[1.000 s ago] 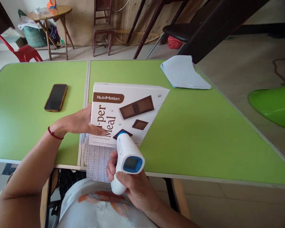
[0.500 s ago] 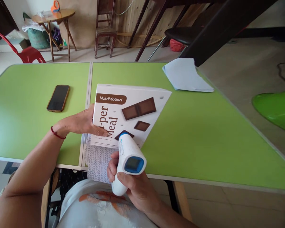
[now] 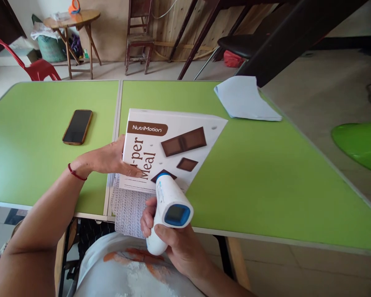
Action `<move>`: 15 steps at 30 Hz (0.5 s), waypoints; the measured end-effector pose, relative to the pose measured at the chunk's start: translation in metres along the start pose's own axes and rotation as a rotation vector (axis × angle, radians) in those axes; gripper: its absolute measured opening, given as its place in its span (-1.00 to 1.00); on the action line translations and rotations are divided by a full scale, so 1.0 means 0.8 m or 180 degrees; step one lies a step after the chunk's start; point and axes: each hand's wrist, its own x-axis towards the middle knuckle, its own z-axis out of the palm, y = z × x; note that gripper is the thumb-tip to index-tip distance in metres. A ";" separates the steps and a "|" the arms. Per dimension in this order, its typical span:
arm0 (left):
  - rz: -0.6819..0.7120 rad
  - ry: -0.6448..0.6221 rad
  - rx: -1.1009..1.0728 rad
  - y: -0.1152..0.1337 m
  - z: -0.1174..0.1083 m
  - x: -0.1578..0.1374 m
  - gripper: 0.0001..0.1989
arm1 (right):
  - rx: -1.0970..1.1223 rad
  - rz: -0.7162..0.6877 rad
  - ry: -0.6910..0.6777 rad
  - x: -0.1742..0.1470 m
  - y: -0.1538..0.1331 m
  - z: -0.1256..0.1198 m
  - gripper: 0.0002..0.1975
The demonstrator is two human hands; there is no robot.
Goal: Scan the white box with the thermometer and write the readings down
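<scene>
My left hand (image 3: 114, 159) grips the left edge of a white NutriMotion box (image 3: 185, 119), thumb on its printed front, which shows chocolate pieces. The box stands tilted over the green table (image 3: 266, 181). In my right hand (image 3: 170, 235) is a white and blue infrared thermometer (image 3: 168, 206), gripped by its handle. Its blue nose points at the lower part of the box; whether it touches I cannot tell. The small screen faces me and looks dark. Beneath the box, a printed sheet or cloth (image 3: 130, 214) hangs over the table's front edge.
A phone (image 3: 77, 127) in a brown case lies on the left part of the table. Folded white paper (image 3: 244, 99) rests near the far right edge. Behind stand a red chair (image 3: 43, 71), a small round wooden table (image 3: 77, 20) and a wooden chair (image 3: 139, 40). At right is a green plastic object (image 3: 361, 144).
The view has shifted slightly, so everything sits a little farther right. Both hands keep their hold, and the box and thermometer stay in about the same place relative to each other.
</scene>
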 end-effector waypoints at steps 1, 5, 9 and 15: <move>0.0005 0.0003 0.0015 0.000 0.000 0.000 -0.54 | -0.0018 -0.0008 0.0013 0.000 0.000 0.000 -0.61; 0.0004 0.0055 0.0080 -0.001 0.000 0.002 -0.55 | -0.0036 0.0019 0.0042 0.001 0.000 0.002 -0.59; 0.0010 0.0065 0.0050 0.000 0.000 0.003 -0.54 | -0.0022 0.0024 0.0045 0.001 0.000 0.002 -0.59; 0.0013 0.0079 0.0060 0.005 0.002 0.002 -0.57 | 0.0016 0.0074 0.0051 0.000 0.001 -0.001 -0.61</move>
